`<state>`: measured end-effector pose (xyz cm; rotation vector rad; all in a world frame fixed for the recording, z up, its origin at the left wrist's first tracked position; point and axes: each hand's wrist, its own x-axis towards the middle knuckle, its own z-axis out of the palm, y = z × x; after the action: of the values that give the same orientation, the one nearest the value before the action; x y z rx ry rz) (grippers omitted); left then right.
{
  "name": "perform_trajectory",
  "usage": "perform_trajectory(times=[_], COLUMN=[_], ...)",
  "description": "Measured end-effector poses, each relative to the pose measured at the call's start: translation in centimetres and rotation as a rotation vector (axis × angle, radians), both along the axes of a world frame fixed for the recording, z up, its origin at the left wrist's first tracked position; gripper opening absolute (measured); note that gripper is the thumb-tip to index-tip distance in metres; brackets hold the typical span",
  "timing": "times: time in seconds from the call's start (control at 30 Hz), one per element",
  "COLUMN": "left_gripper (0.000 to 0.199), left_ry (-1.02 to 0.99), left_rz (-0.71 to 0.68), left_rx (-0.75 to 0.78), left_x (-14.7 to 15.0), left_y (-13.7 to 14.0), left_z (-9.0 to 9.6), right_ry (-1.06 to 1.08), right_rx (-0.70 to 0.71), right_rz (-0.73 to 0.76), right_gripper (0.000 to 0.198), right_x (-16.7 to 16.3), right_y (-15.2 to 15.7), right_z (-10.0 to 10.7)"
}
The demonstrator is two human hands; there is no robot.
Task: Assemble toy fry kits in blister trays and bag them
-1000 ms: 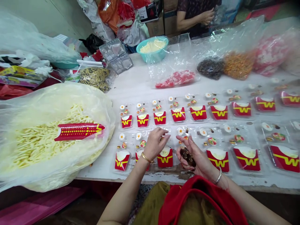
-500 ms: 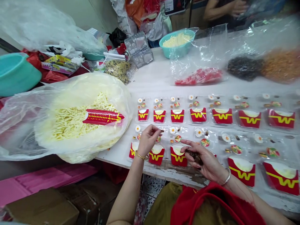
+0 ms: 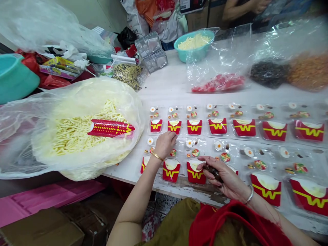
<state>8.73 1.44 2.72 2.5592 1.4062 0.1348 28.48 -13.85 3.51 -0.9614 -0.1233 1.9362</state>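
Observation:
My left hand (image 3: 166,146) is closed in a pinch over the upper part of a clear plastic tray in the front row; whatever is between its fingertips is hidden. Just below it, that tray holds a red toy fries box (image 3: 171,170) with a yellow W. Small dark brown pieces (image 3: 213,173) lie in my right hand (image 3: 227,177), its fingers curled around them beside another red fries box (image 3: 196,171). Nearby trays carry a toy fried egg (image 3: 190,143), a round, colourful, pizza-like piece (image 3: 195,152) and a tiny burger.
At left, a big plastic bag (image 3: 125,94) holds pale toy fries and a red scoop-like carton (image 3: 110,128). Toward the back stand a turquoise bowl (image 3: 193,54) of fries and bags of red (image 3: 217,83), black (image 3: 269,73) and orange pieces. A person's arm shows at the top right.
My left hand has moved slightly right and up over the tray. The brown piece seen at its fingertips before is now out of sight. My right hand has stayed nearly still.

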Motion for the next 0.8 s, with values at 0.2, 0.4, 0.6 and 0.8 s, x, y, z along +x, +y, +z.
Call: perform_trajectory(times=[0.2,0.4,0.6,0.8], left_gripper=[0.014,0.02,0.013,0.008], left_ry=[-0.045,-0.293,-0.52,-0.626], left_rz=[0.062,0.065,-0.188,-0.043], left_rx=[0.115,0.028,-0.383,-0.39], left_x=[-1.3,0.2,3.1,1.4], left_y=[-3.0,-4.5,-7.7,-7.6], left_z=[-1.7,-0.1,3.1,3.3], right_ry=[0.034,0.026,-0.122,-0.104], right_rx=[-0.045,-0.065,0.03,-0.003], right_rz=[-0.012,0.001,0.126,0.181], right_gripper=[0.021,0.036,0.054,0.047], right_x=[-0.3,-0.7,-1.9,-2.4], right_y=[0.8,1.5,1.6,1.4], right_z=[0.0,0.8,1.5,1.4])
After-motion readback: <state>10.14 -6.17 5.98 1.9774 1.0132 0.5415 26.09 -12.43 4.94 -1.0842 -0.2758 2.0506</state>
